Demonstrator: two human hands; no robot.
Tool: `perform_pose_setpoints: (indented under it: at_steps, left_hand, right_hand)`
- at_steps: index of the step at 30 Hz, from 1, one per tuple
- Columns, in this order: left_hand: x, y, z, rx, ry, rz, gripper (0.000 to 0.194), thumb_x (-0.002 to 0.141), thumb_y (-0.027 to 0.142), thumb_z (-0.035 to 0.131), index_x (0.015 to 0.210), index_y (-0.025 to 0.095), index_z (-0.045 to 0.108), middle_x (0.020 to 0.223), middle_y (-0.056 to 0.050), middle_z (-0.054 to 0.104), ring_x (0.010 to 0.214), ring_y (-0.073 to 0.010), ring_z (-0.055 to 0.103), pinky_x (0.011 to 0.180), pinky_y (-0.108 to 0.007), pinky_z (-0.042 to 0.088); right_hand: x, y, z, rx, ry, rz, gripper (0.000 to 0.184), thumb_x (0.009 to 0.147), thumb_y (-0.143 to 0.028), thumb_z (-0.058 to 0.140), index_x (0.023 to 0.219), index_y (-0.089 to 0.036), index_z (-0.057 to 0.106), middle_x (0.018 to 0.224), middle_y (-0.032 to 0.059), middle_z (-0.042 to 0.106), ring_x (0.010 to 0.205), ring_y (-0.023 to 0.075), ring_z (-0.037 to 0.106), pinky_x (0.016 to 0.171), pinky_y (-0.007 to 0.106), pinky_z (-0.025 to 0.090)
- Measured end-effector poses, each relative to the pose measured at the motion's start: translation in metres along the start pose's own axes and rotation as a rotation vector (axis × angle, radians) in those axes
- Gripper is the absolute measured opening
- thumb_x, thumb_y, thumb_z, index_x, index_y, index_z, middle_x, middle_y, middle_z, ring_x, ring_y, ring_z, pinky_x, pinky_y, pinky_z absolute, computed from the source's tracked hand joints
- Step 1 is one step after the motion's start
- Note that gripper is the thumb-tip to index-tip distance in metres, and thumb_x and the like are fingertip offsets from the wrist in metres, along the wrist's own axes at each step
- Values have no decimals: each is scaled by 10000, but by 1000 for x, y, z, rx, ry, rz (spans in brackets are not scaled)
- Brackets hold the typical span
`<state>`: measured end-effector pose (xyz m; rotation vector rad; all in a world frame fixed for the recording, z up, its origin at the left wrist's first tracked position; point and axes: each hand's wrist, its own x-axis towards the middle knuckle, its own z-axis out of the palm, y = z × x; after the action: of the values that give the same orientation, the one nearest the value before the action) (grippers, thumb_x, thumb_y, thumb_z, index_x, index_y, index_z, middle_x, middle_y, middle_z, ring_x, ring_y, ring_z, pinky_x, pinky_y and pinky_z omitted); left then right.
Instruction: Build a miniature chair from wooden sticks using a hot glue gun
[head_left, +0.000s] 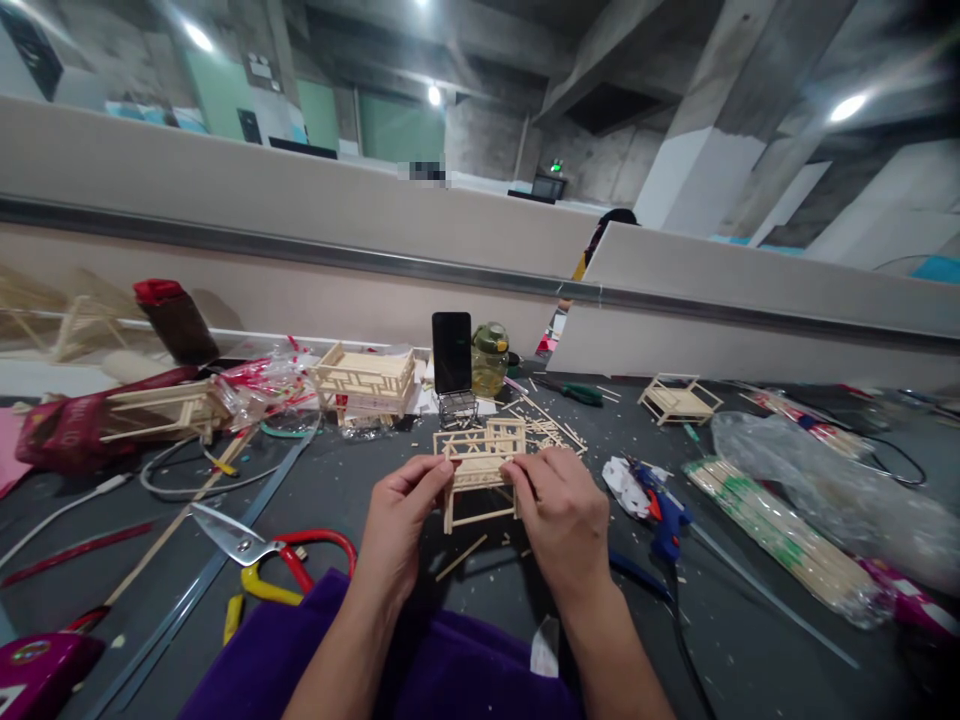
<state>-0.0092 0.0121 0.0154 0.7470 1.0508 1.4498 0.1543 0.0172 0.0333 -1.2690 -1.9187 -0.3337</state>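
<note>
A small model bench built from thin wooden sticks (480, 470) is between my two hands, a little above the dark table. My left hand (401, 510) pinches its left end between thumb and fingers. At the right end, my right hand (562, 505) grips the same model with its fingertips, and the knuckles hide part of that end. The bench has a latticed back and a lower crossbar at the front. One loose stick (461, 557) lies on the table just below it.
Red-and-yellow scissors (259, 550) lie at left, near purple cloth (450, 660). A blue glue gun (666, 525) and bagged sticks (780, 530) are at right. Behind stand a phone (452, 352), a bottle (490, 360) and a larger stick model (364, 380). Cut sticks (551, 430) litter the table.
</note>
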Motion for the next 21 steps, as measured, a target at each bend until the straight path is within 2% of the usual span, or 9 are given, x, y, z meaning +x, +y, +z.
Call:
perform_pose_setpoints:
  at_steps: [10, 13, 17, 21]
  left_hand:
    - [0, 0, 0, 4, -3, 3, 287, 654, 379, 793, 808, 146, 731, 761, -24, 654, 709, -138, 581, 667, -220, 441]
    - [-1, 0, 0, 19, -8, 6, 282, 672, 383, 778, 825, 150, 738, 771, -28, 659, 723, -144, 586, 676, -225, 441]
    - [0, 0, -1, 37, -7, 4, 283, 676, 389, 771, 822, 148, 741, 781, -38, 666, 736, -156, 592, 689, -237, 444]
    - [1, 0, 0, 29, 2, 6, 275, 668, 383, 777, 808, 150, 738, 785, -40, 670, 744, -161, 600, 692, -240, 447]
  right_hand:
    - [1, -2, -3, -71, -54, 12, 179, 945, -257, 540, 872, -185, 687, 806, 60, 638, 795, 199, 598, 714, 303, 435]
    - [0, 2, -5, 14, -16, 49, 146, 940, -244, 537, 937, -177, 667, 847, 60, 662, 793, 189, 619, 721, 298, 457]
    - [-5, 4, -7, 220, 74, 168, 126, 927, -211, 539, 988, -190, 648, 905, 44, 683, 769, 156, 634, 665, 258, 488]
    - [-11, 2, -7, 316, 77, 219, 164, 915, -177, 529, 1021, -205, 651, 963, 40, 688, 827, 152, 645, 713, 255, 517]
